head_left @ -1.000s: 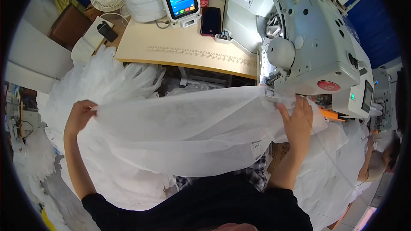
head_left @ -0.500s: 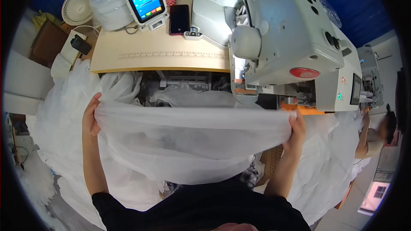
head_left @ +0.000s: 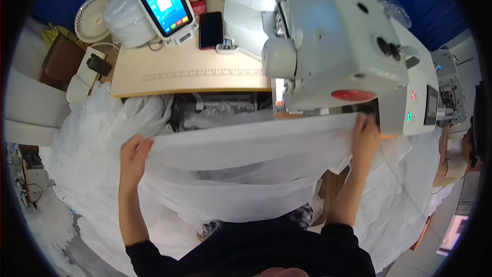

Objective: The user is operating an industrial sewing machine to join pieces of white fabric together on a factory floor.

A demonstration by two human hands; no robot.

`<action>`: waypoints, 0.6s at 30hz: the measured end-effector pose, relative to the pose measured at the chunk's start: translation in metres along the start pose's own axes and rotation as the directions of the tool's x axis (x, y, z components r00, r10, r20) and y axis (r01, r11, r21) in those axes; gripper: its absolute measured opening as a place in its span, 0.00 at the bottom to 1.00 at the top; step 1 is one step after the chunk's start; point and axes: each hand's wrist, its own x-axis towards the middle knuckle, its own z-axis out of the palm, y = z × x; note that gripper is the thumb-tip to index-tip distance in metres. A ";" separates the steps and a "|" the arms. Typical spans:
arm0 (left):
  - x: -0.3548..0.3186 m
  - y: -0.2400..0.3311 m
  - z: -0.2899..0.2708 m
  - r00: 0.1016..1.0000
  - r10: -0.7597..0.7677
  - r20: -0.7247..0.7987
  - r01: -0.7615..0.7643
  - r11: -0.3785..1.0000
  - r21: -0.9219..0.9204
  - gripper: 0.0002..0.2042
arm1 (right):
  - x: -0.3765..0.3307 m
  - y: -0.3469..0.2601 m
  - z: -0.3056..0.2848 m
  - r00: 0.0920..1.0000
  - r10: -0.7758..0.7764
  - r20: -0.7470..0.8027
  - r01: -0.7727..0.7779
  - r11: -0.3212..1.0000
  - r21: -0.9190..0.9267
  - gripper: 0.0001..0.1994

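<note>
Change: against the earlier frames, the white fabric sheet (head_left: 251, 149) now sits higher in the frame, its top edge pulled taut right under the front of the sewing machine (head_left: 328, 46); the machine and table look larger and nearer.
Meaning: judged from this, the edge is being lined up with the machine's working area, and nothing shows it fed under the needle yet.
Left hand (head_left: 134, 155): centre left of the frame, fingers curled and pinching the left end of the sheet's top edge.
Right hand (head_left: 365, 138): centre right, closed on the right end of that edge, close beside the machine's lower front.
Fabric place: middle of the frame, spanning between both hands, the rest hanging down toward the lower centre over loose white heaps.
Long axis: runs left to right, tilting slightly upward toward the right.
Facing: the taut edge points to the upper frame, toward the machine.
Around: wooden table (head_left: 189, 74) upper left, touchscreen device (head_left: 165, 4) on it, dark phone (head_left: 210, 29) beside it, small fan (head_left: 93, 18) far upper left.
</note>
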 end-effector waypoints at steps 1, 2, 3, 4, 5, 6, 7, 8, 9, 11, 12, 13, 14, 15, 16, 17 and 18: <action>0.010 0.008 0.008 0.998 0.056 0.013 -0.056 0.997 -0.046 0.13 | 0.006 0.007 0.002 0.988 0.133 -0.072 -0.143 0.977 -0.160 0.13; 0.022 0.013 0.017 0.990 -0.039 0.137 0.062 0.984 -0.167 0.12 | 0.012 0.013 0.007 0.995 0.056 -0.083 -0.067 0.989 -0.132 0.13; 0.027 0.014 0.024 0.969 -0.036 0.246 0.119 0.936 -0.332 0.10 | 0.019 0.017 0.013 0.990 -0.060 -0.125 0.043 0.990 -0.136 0.12; 0.030 0.011 0.030 0.959 -0.101 0.264 0.176 0.945 -0.277 0.10 | 0.025 0.022 0.020 0.970 -0.175 -0.171 0.151 0.978 -0.145 0.11; 0.032 0.005 0.035 0.999 0.040 0.031 -0.033 0.976 -0.214 0.09 | 0.027 0.025 0.028 0.922 -0.320 -0.217 0.290 0.944 -0.160 0.10; 0.028 -0.004 0.038 0.960 0.204 -0.190 -0.225 0.969 -0.099 0.07 | 0.030 0.028 0.035 0.932 -0.282 -0.230 0.251 0.955 -0.156 0.10; 0.025 -0.016 0.037 0.854 0.357 -0.379 -0.372 0.927 0.035 0.06 | 0.030 0.029 0.042 0.918 -0.272 -0.289 0.245 0.961 -0.129 0.09; 0.019 -0.028 0.034 0.857 0.369 -0.360 -0.373 0.926 0.062 0.06 | 0.029 0.031 0.048 0.905 -0.265 -0.332 0.244 0.964 -0.104 0.09; 0.010 -0.042 0.031 0.842 0.462 -0.278 -0.386 0.877 0.287 0.04 | 0.028 0.031 0.054 0.889 -0.268 -0.371 0.256 0.963 -0.081 0.09; -0.006 -0.068 0.020 0.818 0.571 -0.073 -0.385 0.637 0.668 0.02 | 0.024 0.030 0.059 0.882 -0.274 -0.385 0.271 0.961 -0.062 0.10; -0.007 -0.077 0.012 0.819 0.567 -0.089 -0.371 0.641 0.672 0.02 | 0.022 0.028 0.059 0.865 -0.261 -0.427 0.272 0.962 -0.038 0.11; -0.008 -0.084 0.001 0.957 0.289 0.013 -0.271 0.882 0.385 0.02 | 0.020 0.026 0.057 0.876 -0.218 -0.431 0.236 0.972 -0.011 0.12; -0.007 -0.089 -0.010 0.975 0.026 0.219 -0.047 0.995 0.091 0.02 | 0.018 0.022 0.054 0.849 -0.235 -0.473 0.267 0.964 0.001 0.12; -0.007 -0.091 -0.022 0.860 -0.164 0.484 0.272 0.949 -0.160 0.02 | 0.015 0.019 0.049 0.890 -0.197 -0.411 0.239 0.970 0.053 0.14; -0.010 -0.091 -0.033 0.857 -0.178 0.484 0.275 0.952 -0.137 0.02 | 0.011 0.014 0.043 0.923 -0.164 -0.350 0.210 0.973 0.098 0.17; -0.010 -0.091 -0.041 0.879 -0.127 0.459 0.285 0.913 -0.293 0.03 | 0.007 0.010 0.039 0.930 -0.134 -0.342 0.198 0.967 0.161 0.21; -0.012 -0.090 -0.048 0.901 -0.076 0.427 0.283 0.849 -0.446 0.04 | 0.001 0.005 0.034 0.943 -0.141 -0.301 0.187 0.973 0.131 0.21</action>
